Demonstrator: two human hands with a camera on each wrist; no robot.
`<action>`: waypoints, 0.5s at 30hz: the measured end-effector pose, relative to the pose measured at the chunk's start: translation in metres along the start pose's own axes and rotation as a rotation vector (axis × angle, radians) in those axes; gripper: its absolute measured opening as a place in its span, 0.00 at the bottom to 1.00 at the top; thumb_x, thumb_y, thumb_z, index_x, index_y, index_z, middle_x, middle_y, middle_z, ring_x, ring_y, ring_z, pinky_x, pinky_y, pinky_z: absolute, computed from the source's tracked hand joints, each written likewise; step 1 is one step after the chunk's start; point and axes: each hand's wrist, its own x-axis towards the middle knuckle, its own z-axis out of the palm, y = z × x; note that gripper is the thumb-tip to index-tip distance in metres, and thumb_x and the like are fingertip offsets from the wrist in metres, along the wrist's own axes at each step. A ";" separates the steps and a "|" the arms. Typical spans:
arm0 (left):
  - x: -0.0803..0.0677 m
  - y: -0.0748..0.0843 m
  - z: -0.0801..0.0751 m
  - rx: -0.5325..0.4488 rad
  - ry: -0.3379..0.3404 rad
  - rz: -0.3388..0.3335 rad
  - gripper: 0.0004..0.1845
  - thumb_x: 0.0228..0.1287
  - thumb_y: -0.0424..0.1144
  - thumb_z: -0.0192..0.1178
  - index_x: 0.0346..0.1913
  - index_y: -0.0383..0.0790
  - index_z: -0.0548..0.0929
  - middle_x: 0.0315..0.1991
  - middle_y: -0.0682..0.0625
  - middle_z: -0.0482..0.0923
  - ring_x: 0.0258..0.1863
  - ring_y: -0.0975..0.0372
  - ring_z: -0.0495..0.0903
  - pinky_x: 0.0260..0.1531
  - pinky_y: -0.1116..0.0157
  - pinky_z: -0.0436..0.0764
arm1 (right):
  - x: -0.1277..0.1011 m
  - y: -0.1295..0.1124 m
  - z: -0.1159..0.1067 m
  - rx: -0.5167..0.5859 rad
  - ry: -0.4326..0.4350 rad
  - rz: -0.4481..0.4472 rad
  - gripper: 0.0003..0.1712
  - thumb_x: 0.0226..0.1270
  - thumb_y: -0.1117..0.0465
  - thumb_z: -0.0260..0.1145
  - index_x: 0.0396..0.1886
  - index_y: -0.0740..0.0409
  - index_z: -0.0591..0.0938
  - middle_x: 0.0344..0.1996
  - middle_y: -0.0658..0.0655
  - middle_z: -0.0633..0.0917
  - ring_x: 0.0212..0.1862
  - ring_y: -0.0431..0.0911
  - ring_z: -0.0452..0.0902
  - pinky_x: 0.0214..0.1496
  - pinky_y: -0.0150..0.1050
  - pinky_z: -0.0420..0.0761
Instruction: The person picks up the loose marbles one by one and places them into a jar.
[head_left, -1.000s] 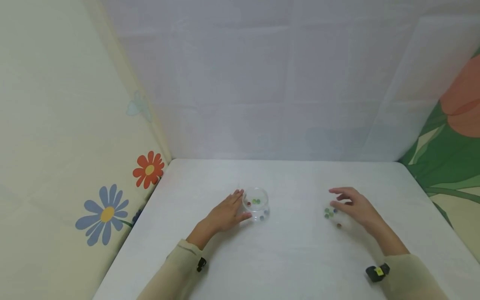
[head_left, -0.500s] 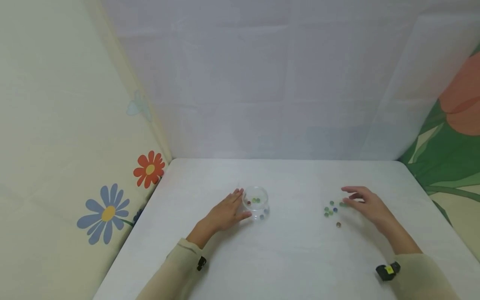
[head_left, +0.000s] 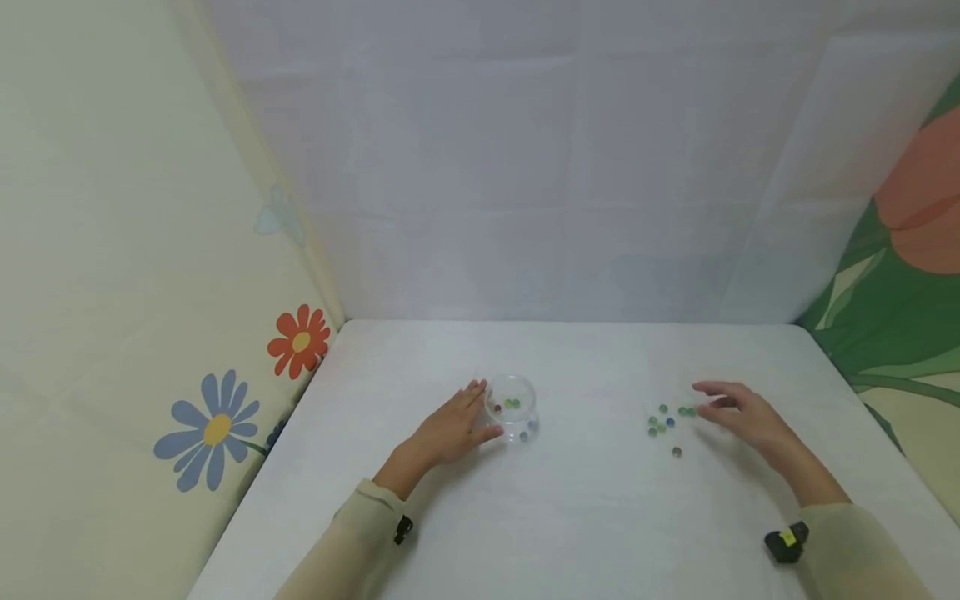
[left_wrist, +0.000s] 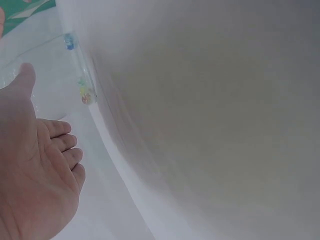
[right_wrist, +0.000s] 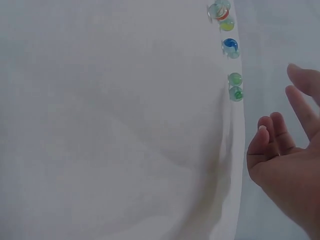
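Observation:
Beside a clear glass bowl, my left hand stretches its fingers along the left side, thumb near the front of it. A reddish marble and green marbles show within the bowl, with bluish ones lower down. On the right, my right hand hovers low with thumb and fingers parted, nothing held. Two green marbles lie just left of its fingertips. Farther left are a blue marble and several green marbles. The right wrist view shows marbles in a line beyond the hand.
A white cloth covers the table. One brownish marble lies nearer the front than the others. A white sheet hangs behind the table, and flowered cloths stand at the sides. Each sleeve carries a black wrist device.
My right hand has moved right, off the marbles, uncovering green ones it had hidden. My left hand and the bowl stay where they were.

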 end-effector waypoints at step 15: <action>0.002 -0.001 0.003 0.024 0.015 0.005 0.48 0.76 0.67 0.42 0.79 0.30 0.52 0.82 0.42 0.46 0.81 0.53 0.44 0.80 0.57 0.47 | 0.014 0.016 0.006 -0.084 -0.058 0.065 0.34 0.71 0.53 0.67 0.71 0.62 0.72 0.69 0.73 0.68 0.64 0.66 0.67 0.63 0.67 0.70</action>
